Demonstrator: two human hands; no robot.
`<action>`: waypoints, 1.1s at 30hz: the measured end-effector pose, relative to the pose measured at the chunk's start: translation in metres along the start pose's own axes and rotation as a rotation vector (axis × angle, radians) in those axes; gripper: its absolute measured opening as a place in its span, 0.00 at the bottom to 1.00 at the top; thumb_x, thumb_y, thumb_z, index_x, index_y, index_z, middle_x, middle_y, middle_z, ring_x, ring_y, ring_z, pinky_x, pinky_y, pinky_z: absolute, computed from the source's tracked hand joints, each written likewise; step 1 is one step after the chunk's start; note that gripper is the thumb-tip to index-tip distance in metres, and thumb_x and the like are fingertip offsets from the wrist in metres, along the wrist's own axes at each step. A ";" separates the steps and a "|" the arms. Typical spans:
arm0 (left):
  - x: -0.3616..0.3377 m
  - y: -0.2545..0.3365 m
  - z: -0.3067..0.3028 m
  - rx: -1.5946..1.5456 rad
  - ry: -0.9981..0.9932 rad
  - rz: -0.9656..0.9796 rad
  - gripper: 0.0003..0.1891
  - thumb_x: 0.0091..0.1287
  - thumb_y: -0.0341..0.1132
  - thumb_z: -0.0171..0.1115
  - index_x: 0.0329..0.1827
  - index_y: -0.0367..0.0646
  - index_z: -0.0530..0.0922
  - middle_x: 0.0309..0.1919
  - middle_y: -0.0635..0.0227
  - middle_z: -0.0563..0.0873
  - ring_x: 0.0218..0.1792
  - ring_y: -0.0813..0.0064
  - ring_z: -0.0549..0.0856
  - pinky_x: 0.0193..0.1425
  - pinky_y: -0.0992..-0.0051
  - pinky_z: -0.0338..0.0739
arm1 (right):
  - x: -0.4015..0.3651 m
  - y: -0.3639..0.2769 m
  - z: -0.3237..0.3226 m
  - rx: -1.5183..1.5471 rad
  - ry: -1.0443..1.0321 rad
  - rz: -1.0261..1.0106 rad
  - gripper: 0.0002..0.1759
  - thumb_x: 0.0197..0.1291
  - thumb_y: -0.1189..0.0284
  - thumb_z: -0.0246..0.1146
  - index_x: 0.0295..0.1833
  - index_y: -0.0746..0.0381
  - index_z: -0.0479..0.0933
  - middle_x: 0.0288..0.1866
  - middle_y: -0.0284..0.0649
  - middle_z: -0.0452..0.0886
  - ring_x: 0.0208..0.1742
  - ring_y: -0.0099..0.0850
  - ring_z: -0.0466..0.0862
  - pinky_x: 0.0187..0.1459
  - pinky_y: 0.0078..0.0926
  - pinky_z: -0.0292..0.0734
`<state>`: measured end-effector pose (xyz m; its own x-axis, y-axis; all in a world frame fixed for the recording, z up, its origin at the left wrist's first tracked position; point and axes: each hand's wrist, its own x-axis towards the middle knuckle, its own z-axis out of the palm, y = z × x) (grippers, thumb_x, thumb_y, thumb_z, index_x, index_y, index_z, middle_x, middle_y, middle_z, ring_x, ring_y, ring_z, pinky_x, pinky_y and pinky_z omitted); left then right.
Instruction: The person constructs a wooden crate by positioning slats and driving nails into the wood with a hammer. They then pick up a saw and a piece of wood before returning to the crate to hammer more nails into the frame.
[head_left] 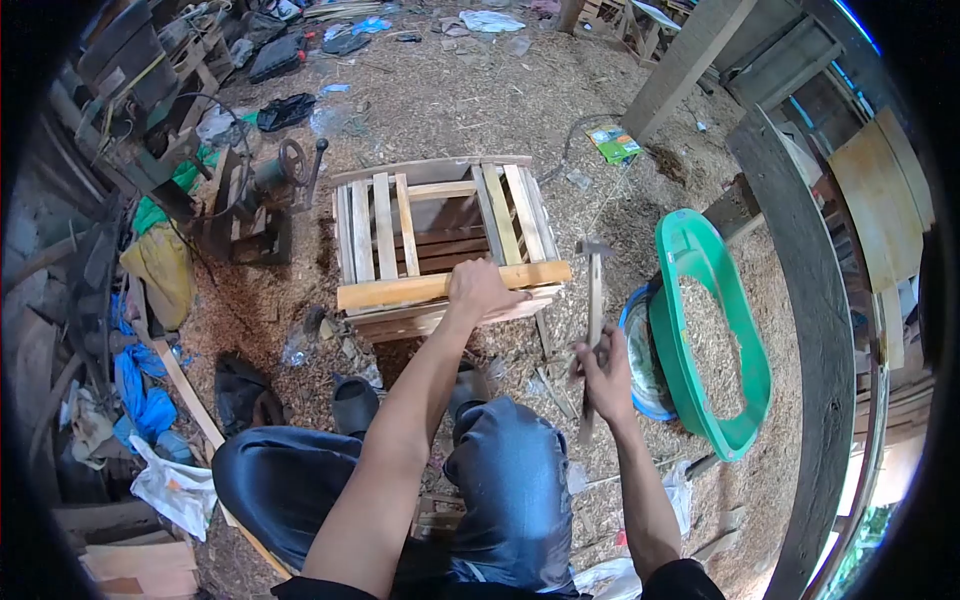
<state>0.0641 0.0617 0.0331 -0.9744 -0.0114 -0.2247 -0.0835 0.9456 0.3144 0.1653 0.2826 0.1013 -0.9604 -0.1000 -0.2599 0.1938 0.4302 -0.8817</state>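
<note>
Your left arm reaches forward, its hand (478, 292) bent over the wooden strip (400, 291), thumb spread rightward; the fingertips are hidden, so whether they grip or merely press is hard to tell. Your right hand (606, 375) is wrapped around the hammer (595, 290). The strip lies along the crate's (383, 230) near top edge, long axis left to right; the hammer's handle runs up the view, head uppermost.

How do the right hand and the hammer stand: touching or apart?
Touching. The head view shows the right hand closed around the handle of the hammer, with handle visible above and below the grip.
</note>
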 end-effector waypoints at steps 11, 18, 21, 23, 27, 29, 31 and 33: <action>0.003 -0.005 0.012 0.023 0.068 0.065 0.47 0.44 0.79 0.59 0.35 0.33 0.85 0.29 0.55 0.88 0.33 0.61 0.89 0.36 0.64 0.84 | 0.020 -0.017 0.015 -0.509 -0.005 -0.125 0.19 0.70 0.64 0.54 0.58 0.67 0.69 0.28 0.55 0.79 0.31 0.48 0.83 0.35 0.43 0.74; 0.002 -0.005 0.002 -0.020 -0.061 0.081 0.47 0.45 0.77 0.60 0.39 0.32 0.84 0.30 0.57 0.88 0.33 0.64 0.89 0.37 0.67 0.84 | 0.023 -0.029 0.027 -0.682 -0.012 -0.200 0.13 0.70 0.67 0.52 0.43 0.67 0.68 0.25 0.66 0.77 0.31 0.66 0.78 0.28 0.59 0.69; 0.002 -0.006 0.005 -0.051 -0.022 0.097 0.46 0.46 0.76 0.61 0.38 0.32 0.84 0.30 0.59 0.88 0.33 0.64 0.89 0.38 0.67 0.84 | 0.029 -0.007 0.029 -0.751 -0.075 -0.206 0.12 0.70 0.67 0.51 0.44 0.67 0.66 0.26 0.69 0.76 0.33 0.67 0.77 0.32 0.63 0.69; 0.004 -0.008 0.007 -0.057 -0.004 0.087 0.45 0.45 0.76 0.61 0.37 0.32 0.85 0.31 0.59 0.88 0.34 0.64 0.89 0.38 0.68 0.84 | 0.032 -0.001 0.025 -0.756 -0.061 -0.178 0.12 0.70 0.66 0.51 0.44 0.67 0.66 0.27 0.69 0.76 0.34 0.68 0.77 0.32 0.63 0.69; 0.003 -0.007 0.005 -0.080 -0.030 0.084 0.46 0.43 0.76 0.64 0.38 0.32 0.84 0.33 0.57 0.88 0.34 0.62 0.89 0.38 0.68 0.84 | 0.028 -0.025 0.031 -0.709 -0.025 -0.162 0.12 0.70 0.66 0.51 0.44 0.67 0.66 0.28 0.69 0.77 0.34 0.69 0.77 0.33 0.63 0.69; 0.003 -0.007 0.005 -0.087 -0.016 0.071 0.46 0.42 0.75 0.65 0.38 0.32 0.84 0.33 0.56 0.87 0.34 0.61 0.89 0.39 0.68 0.84 | 0.030 -0.029 0.034 -0.712 -0.016 -0.187 0.12 0.70 0.67 0.51 0.44 0.68 0.66 0.28 0.69 0.77 0.34 0.68 0.77 0.33 0.62 0.70; -0.001 -0.006 -0.002 -0.104 -0.054 0.063 0.46 0.42 0.75 0.65 0.38 0.31 0.84 0.33 0.56 0.88 0.34 0.61 0.89 0.39 0.68 0.84 | 0.037 -0.009 0.033 -0.760 -0.073 -0.191 0.12 0.70 0.68 0.51 0.44 0.69 0.66 0.27 0.70 0.76 0.34 0.68 0.78 0.33 0.61 0.71; -0.002 -0.005 -0.005 -0.098 -0.072 0.057 0.46 0.43 0.75 0.65 0.38 0.31 0.84 0.33 0.55 0.88 0.34 0.61 0.89 0.39 0.67 0.84 | 0.040 -0.005 0.033 -0.783 -0.102 -0.177 0.13 0.70 0.68 0.51 0.44 0.70 0.66 0.27 0.70 0.76 0.34 0.67 0.78 0.33 0.61 0.72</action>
<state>0.0649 0.0555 0.0369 -0.9608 0.0681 -0.2687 -0.0520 0.9078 0.4162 0.1326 0.2467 0.0819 -0.9335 -0.2903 -0.2105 -0.1918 0.9002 -0.3910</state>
